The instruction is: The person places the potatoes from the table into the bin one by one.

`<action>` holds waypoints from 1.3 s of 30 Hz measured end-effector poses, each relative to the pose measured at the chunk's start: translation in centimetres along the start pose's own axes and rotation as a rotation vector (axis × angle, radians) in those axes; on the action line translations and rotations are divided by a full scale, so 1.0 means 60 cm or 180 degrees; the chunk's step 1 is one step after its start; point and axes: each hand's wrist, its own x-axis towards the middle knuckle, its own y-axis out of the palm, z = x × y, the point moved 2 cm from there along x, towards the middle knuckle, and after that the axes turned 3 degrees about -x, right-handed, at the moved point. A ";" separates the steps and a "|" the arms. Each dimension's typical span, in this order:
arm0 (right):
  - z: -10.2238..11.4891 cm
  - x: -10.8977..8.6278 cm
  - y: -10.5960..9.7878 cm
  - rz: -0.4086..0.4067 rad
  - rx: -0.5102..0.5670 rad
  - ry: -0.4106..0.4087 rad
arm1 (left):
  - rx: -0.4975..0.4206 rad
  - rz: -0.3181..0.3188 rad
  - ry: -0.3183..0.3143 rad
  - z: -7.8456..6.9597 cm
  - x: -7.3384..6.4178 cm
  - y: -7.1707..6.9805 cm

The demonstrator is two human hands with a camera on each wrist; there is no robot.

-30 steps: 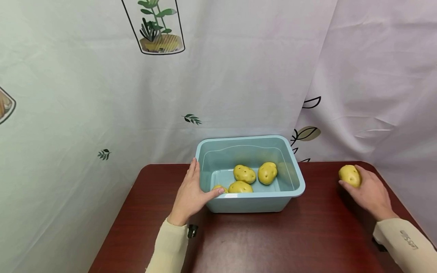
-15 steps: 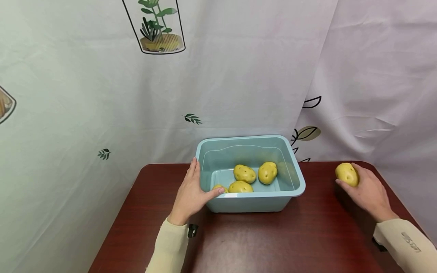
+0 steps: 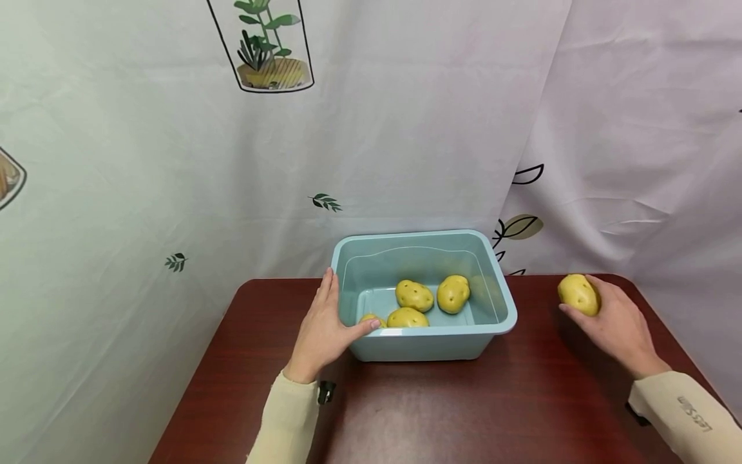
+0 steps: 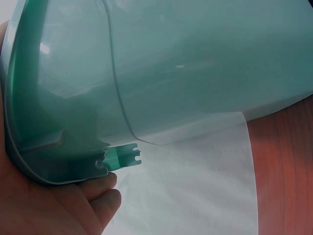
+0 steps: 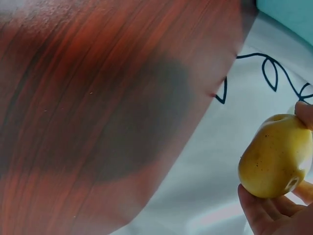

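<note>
A light blue plastic basin [image 3: 417,348] stands on the table, with several yellow potatoes inside, among them one potato [image 3: 453,294] at the right. My left hand [image 3: 324,325] rests at its left front corner, fingers straight along the side and thumb over the front rim. In the left wrist view, fingertips [image 4: 108,198] show below the basin's rim. Off to the right, my right hand [image 3: 620,325] holds another potato [image 3: 578,294] between thumb and fingers. The right wrist view shows this potato [image 5: 276,156] lifted, with its shadow on the tabletop.
The dark red wooden table [image 3: 452,412] has rounded far corners. Behind it and to both sides hangs a pale cloth [image 3: 406,129] printed with plants, close to the basin's far side. The table's far edge runs just beyond the held potato.
My right hand has moved a little left toward the basin, with the potato in its grip. The left hand and basin have stayed in place.
</note>
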 end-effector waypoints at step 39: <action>0.119 0.000 -0.043 -0.0458 0.0235 -0.0277 | -0.0038 -0.0004 0.0008 0.000 0.000 0.000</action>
